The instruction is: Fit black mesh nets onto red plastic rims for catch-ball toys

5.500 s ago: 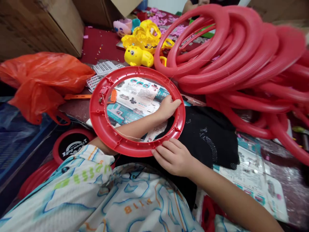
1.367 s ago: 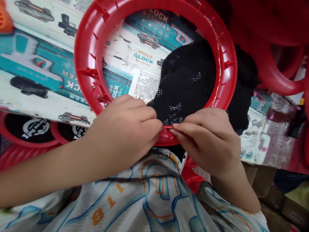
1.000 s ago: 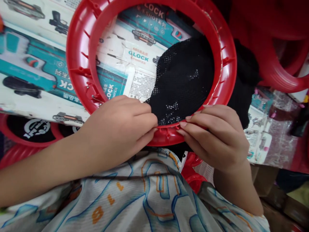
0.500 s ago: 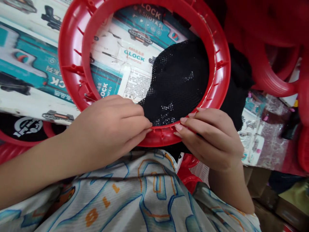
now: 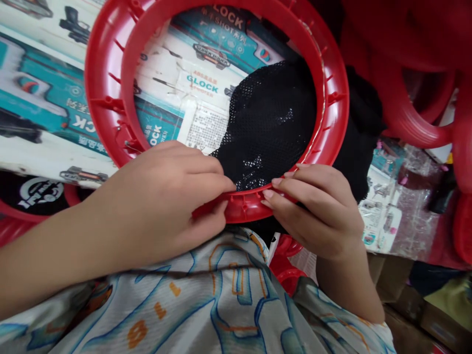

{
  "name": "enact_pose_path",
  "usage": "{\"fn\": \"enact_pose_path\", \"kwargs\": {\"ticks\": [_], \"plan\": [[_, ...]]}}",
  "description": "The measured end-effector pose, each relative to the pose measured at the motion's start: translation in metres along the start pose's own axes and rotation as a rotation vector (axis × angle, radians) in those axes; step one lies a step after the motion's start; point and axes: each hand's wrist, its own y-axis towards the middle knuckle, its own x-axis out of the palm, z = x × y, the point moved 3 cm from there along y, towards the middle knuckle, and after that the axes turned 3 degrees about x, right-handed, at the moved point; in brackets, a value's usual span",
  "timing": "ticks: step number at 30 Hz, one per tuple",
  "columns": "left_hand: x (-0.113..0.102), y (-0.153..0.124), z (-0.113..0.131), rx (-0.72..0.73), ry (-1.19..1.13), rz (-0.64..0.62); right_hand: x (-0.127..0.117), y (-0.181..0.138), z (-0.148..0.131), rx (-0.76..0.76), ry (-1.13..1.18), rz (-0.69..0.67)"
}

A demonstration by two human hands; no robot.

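Note:
A red plastic ring [image 5: 105, 73] with small ribs inside its channel is tilted toward me, its near edge above my lap. Black mesh fabric [image 5: 273, 113] shows through the opening, meeting the inner rim at the near side. A thin pale cord [image 5: 323, 93] runs along the right part of the channel. My left hand [image 5: 165, 191] grips the near left rim, thumb below and fingers over the inner edge. My right hand [image 5: 324, 206] pinches the near right rim, fingertips at the inner edge beside the cord. Whether the fingertips also hold mesh or cord is hidden.
Printed toy-gun boxes [image 5: 40, 93] lie under and left of the ring. More red rings [image 5: 416, 123] are piled at the right, near clear plastic wrap [image 5: 416, 216]. A black piece with white lettering [image 5: 40, 191] sits at left. Cardboard boxes [image 5: 424, 314] stand low right.
My left thumb has dropped away from the fingers, exposing more of the near rim. The ring and both hands appear slightly further left in the view. My right hand keeps its pinch.

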Motion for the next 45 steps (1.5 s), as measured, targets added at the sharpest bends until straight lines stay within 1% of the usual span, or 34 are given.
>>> {"fn": "enact_pose_path", "kwargs": {"ticks": [4,8,12,17,22,26,28,30,32,35,38,40,43,45], "plan": [[0.004,0.016,0.017,-0.066,0.043,0.019,-0.001,0.000,0.000,-0.022,-0.025,0.008],[0.013,0.027,0.031,-0.039,0.047,0.067,-0.001,-0.005,0.001,-0.025,-0.065,0.003],[0.020,0.026,0.035,-0.020,0.077,0.160,0.002,-0.010,0.005,0.033,-0.046,-0.005],[0.024,0.024,0.035,-0.057,0.114,0.220,0.003,-0.012,0.009,0.000,-0.030,0.020],[0.025,0.023,0.032,-0.072,0.161,0.203,-0.003,-0.012,0.011,-0.015,0.064,0.006],[0.024,0.022,0.031,-0.108,0.137,0.172,-0.008,-0.006,0.013,0.000,0.118,0.003],[0.024,0.021,0.030,-0.140,0.115,0.138,-0.009,-0.002,0.014,0.003,0.083,-0.018],[0.024,0.020,0.029,-0.160,0.096,0.121,-0.010,0.002,0.015,-0.003,0.018,-0.081],[0.025,0.019,0.029,-0.166,0.088,0.120,-0.010,0.005,0.016,-0.039,-0.018,-0.134],[0.025,0.018,0.028,-0.161,0.088,0.133,-0.010,0.007,0.015,-0.087,-0.068,-0.171],[0.024,0.019,0.026,-0.171,0.086,0.136,-0.009,0.007,0.014,-0.125,-0.140,-0.170],[0.024,0.019,0.023,-0.169,0.073,0.134,-0.010,0.008,0.012,-0.163,-0.162,-0.132],[0.024,0.018,0.020,-0.109,0.042,0.125,-0.013,0.012,0.009,-0.187,-0.168,-0.087],[0.024,0.015,0.019,-0.048,0.016,0.114,-0.015,0.015,0.008,-0.202,-0.162,-0.095]]}}
